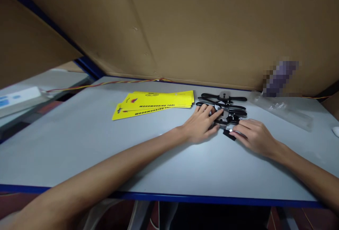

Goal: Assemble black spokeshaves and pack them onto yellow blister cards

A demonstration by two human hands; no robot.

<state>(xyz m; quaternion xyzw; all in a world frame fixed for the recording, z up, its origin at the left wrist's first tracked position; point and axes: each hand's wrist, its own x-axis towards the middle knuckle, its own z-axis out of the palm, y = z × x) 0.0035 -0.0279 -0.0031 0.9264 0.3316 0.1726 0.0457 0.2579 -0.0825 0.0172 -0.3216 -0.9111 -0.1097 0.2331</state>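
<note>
Several black spokeshaves with grey metal blades lie one behind another on the table, the rearmost spokeshave (224, 97) in full view. My left hand (200, 124) rests over the left side of the nearer ones, its fingers spread and the index finger stretched onto a metal middle. At their right ends, my right hand (253, 134) is closed, thumb and fingers pinched together. A shiny bit shows at its fingertips, but what they hold is mostly hidden. Just below those fingertips is a small flat black piece (229, 134).
Yellow printed cards (159, 100) overlap left of the spokeshaves. A clear plastic bag (287, 112) lies at the right, below a blurred purple item (281, 79). Twisted wires (111, 82) run along the brown back panel (185, 29). The table's blue edge (185, 197) is in front.
</note>
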